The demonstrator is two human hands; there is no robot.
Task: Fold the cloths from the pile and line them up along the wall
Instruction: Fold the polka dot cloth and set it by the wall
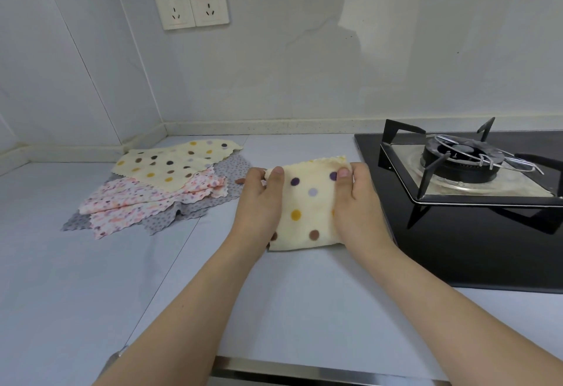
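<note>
Head view: folded cream dotted cloth (307, 206) flat on the tabletop (91, 279), just beside the black stove top (457, 248), its right edge touching or slightly overlapping the glass. Left hand (259, 203) and right hand (356, 200) clamped on opposite side edges, thumbs pressed on the top face near the far corners, fingers (361, 169) curled round the far scalloped edge; grip narrow, holding the layers together. Held from both sides probably to keep the fold square while sliding or lifting toward the wall (304, 81). No folded cloth yet along the wall's base.

Pile (158, 190) to the left, well apart from the hands: 1 cream dotted cloth on top, pink speckled ones beneath, 1 grey cloth at the bottom, all unfolded. No containers in sight; burner grate (466, 160) bare except for a wire rack.
</note>
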